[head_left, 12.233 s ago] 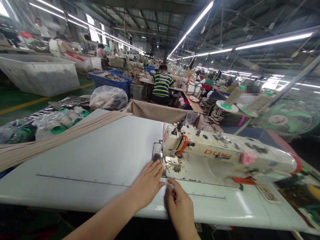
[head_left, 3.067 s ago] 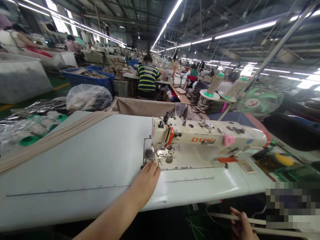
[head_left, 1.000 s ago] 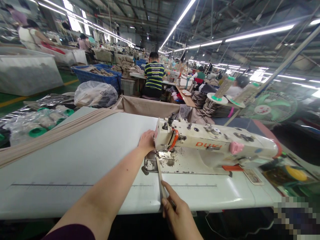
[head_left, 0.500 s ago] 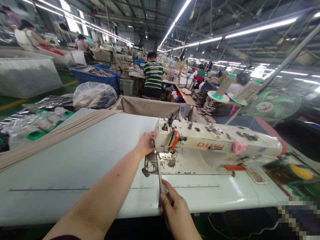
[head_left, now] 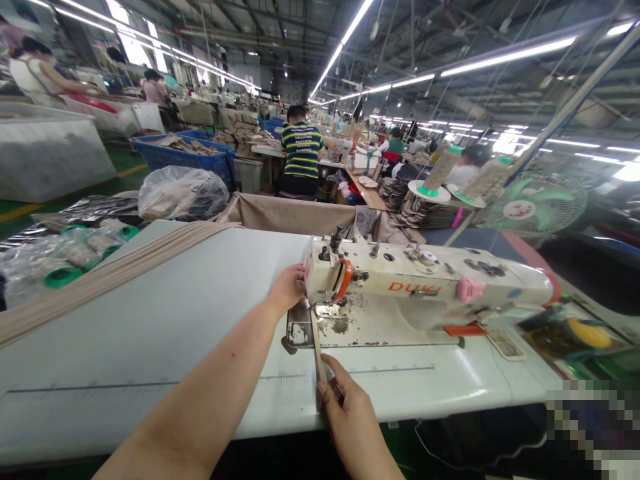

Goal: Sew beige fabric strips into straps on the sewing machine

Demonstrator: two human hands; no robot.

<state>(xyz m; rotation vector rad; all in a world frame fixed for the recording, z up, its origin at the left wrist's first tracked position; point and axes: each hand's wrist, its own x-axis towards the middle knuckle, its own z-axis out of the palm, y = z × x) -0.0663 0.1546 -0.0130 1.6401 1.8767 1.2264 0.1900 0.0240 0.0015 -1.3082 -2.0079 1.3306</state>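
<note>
A narrow beige fabric strip point(head_left: 316, 343) runs from the needle area of the sewing machine point(head_left: 390, 277) straight toward me over the table edge. My right hand point(head_left: 347, 407) is closed on the strip near that edge, thumb and fingers pinching it. Reaching forward, my left hand point(head_left: 290, 287) lies at the left side of the machine head, behind the needle area. Its fingertips are partly hidden by the head, so what they touch I cannot make out. The metal needle plate point(head_left: 300, 331) lies under the strip.
A bundle of long beige strips point(head_left: 130, 267) lies across the left of the white table point(head_left: 210, 320). Wrapped thread cones point(head_left: 75, 257) are beyond it. A fabric-lined bin point(head_left: 295, 215) stands behind the machine, a fan point(head_left: 530, 207) at right. A co-worker point(head_left: 301, 150) sits ahead.
The whole view has shifted slightly, the scene moving a little to the left. Both hands keep nearly the same places relative to the machine, and my right hand still grips the strip.
</note>
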